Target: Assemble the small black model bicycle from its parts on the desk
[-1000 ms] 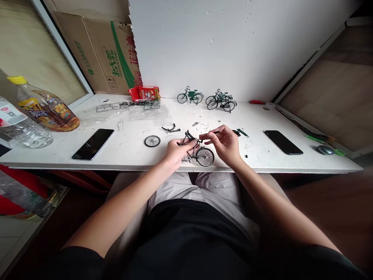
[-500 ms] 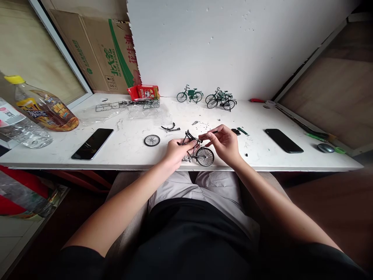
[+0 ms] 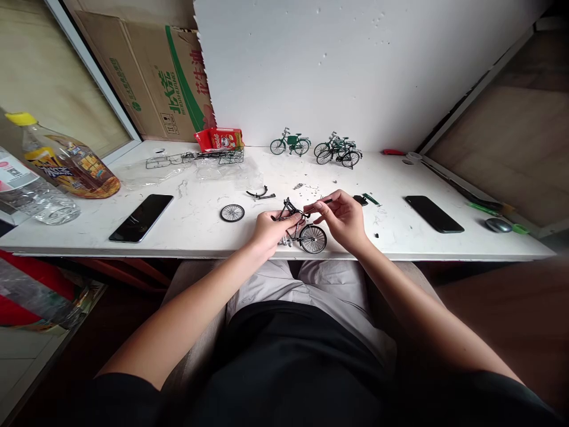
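Observation:
Near the table's front edge, my left hand grips the frame of a black model bicycle that has one wheel on its right side. My right hand pinches a thin dark tool, whose tip reaches the upper part of the bicycle beside my left fingertips. A loose spoked wheel lies to the left of my hands. Behind it are curved black parts. A green part lies just beyond my right hand.
Model bicycles stand at the back of the white table. Phones lie left and right. Bottles stand at the far left. Part frames, a red packet and a mouse are also there.

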`<action>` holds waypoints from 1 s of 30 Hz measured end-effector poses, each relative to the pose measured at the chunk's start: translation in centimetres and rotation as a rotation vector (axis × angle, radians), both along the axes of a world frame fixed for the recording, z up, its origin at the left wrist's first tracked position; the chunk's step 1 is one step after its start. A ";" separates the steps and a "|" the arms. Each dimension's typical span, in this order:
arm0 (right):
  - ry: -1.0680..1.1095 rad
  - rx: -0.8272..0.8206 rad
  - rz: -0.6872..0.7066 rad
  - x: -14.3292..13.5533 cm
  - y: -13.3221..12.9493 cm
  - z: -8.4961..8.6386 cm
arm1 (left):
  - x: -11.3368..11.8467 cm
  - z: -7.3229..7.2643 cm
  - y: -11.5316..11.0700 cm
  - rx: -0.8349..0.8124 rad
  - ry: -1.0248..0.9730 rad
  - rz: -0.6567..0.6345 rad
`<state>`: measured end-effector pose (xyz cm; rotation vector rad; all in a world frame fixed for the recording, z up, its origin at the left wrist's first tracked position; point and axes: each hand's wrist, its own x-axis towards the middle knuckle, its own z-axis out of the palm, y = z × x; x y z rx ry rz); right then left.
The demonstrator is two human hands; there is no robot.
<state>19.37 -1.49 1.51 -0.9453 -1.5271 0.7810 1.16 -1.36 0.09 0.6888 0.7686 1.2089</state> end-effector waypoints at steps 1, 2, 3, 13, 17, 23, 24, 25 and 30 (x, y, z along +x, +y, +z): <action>-0.017 0.017 -0.006 0.1 0.0 0.1 | 0.0 0.0 0.0 -0.003 -0.001 0.001; -0.042 0.038 -0.016 0.1 -0.1 0.2 | 0.0 0.1 -0.1 -0.004 -0.001 0.000; -0.076 0.063 -0.032 0.2 -0.1 0.3 | 0.0 0.1 -0.1 -0.003 0.000 -0.001; -0.443 0.326 -0.093 0.4 -1.2 1.6 | 0.0 -0.6 0.2 0.045 0.018 -0.015; -0.415 0.405 -0.115 0.3 -1.3 1.3 | -0.1 -0.5 0.1 0.039 0.027 -0.030; -0.439 0.395 -0.100 1.0 -1.0 1.5 | 0.0 -0.6 0.1 0.058 0.023 -0.024; -0.439 0.386 -0.102 1.0 -1.0 1.6 | 0.0 -0.7 0.1 0.061 0.026 -0.024; -0.440 0.383 -0.112 1.1 -1.0 1.6 | 0.0 -0.6 0.1 0.061 0.027 -0.024; -0.483 0.438 -0.203 1.0 -0.8 1.3 | 0.0 -0.3 0.0 0.031 0.020 -0.021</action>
